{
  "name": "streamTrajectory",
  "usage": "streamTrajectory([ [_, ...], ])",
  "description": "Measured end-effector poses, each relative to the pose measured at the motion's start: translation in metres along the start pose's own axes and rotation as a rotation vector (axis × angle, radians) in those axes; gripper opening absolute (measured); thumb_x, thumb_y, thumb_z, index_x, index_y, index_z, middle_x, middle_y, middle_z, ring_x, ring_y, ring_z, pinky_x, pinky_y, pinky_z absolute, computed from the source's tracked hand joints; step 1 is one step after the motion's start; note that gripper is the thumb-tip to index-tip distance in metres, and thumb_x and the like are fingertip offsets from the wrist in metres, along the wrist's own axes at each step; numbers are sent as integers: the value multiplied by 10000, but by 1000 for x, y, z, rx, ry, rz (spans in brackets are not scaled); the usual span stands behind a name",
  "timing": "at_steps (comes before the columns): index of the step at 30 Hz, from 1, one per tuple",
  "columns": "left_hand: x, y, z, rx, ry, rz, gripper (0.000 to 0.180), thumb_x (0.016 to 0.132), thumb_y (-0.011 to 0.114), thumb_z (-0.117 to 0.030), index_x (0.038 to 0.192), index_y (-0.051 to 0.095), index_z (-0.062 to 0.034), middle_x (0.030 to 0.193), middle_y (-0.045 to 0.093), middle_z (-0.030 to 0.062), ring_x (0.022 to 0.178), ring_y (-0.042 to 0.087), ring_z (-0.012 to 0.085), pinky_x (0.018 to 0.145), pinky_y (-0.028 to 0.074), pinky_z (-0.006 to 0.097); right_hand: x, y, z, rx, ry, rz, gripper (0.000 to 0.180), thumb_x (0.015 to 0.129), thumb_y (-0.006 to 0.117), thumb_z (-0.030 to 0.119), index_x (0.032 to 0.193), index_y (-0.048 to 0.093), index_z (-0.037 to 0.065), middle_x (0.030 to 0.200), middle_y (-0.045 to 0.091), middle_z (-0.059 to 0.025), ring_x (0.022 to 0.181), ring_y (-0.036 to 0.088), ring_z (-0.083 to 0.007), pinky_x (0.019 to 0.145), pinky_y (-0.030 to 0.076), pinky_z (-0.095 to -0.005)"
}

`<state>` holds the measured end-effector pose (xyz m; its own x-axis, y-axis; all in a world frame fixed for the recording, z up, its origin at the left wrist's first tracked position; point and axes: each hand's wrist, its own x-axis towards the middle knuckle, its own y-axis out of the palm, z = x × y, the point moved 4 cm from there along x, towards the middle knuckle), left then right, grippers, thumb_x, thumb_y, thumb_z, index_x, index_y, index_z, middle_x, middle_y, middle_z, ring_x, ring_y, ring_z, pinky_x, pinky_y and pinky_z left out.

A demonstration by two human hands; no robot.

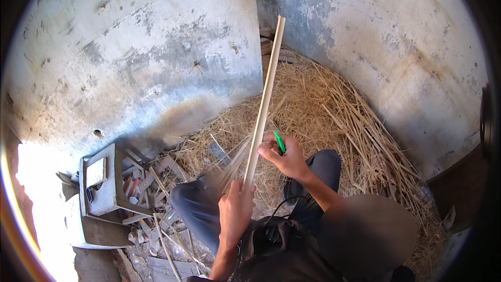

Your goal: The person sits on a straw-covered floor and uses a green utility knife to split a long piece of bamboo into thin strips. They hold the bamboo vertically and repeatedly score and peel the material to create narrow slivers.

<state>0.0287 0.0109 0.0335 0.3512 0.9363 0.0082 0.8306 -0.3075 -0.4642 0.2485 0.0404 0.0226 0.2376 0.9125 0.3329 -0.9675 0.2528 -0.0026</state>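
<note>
The left hand [236, 210] clenched the stick's [264, 99] lower end; the stick rose steeply above that grip. The right hand [284, 157], just above, pinched a green pen [279, 141] against it. Steadying below would keep marks true.

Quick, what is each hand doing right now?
Left hand: closed around the lower end of the long wooden stick.
Right hand: holds a green pen, fingers against the stick.

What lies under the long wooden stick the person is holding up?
Under the stick: a straw pile and the person's knees. The floor beneath the straw is covered.
</note>
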Motion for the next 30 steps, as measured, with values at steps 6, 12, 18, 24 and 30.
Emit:
streamTrajectory([
  [6, 6, -1, -1, -1, 209, -127, 176, 1029, 714, -88, 1106, 623, 42, 738, 655, 224, 655, 695, 344, 634, 516, 435, -7, -15, 17, -398, -391, 150, 407, 1024, 748, 409, 1203, 754, 43, 863, 765, -64, 654, 681, -151, 610, 520, -320],
  [12, 6, 1, -10, -130, 185, -93, 183, 1040, 717, -107, 1099, 653, 53, 695, 616, 142, 612, 578, 196, 615, 491, 384, -17, -9, 25, -625, -604, 119, 430, 977, 782, 488, 1087, 780, 73, 868, 766, -58, 671, 734, -245, 596, 554, -370],
  [18, 4, -1, -13, -171, 150, -85, 194, 1026, 752, -125, 1092, 692, 46, 690, 632, 86, 631, 555, 99, 596, 475, 327, -14, -6, 38, -683, -646, 132, 404, 960, 788, 521, 1013, 798, 120, 794, 736, -19, 615, 705, -220, 546, 518, -360],
  [24, 4, -5, -15, -255, 112, -86, 214, 1004, 790, -137, 1091, 704, 39, 700, 666, 59, 644, 555, 73, 586, 466, 308, -16, -2, 41, -682, -671, 142, 398, 953, 781, 556, 987, 795, 160, 762, 714, 16, 565, 673, -188, 518, 493, -351],
  [30, 7, -4, -17, -279, 81, 1, 276, 1011, 799, -173, 1168, 683, 21, 815, 648, -48, 691, 529, 10, 587, 419, 222, -18, 0, 41, -706, -690, 157, 401, 931, 798, 563, 960, 782, 163, 765, 718, 14, 580, 688, -202, 529, 510, -349],
])
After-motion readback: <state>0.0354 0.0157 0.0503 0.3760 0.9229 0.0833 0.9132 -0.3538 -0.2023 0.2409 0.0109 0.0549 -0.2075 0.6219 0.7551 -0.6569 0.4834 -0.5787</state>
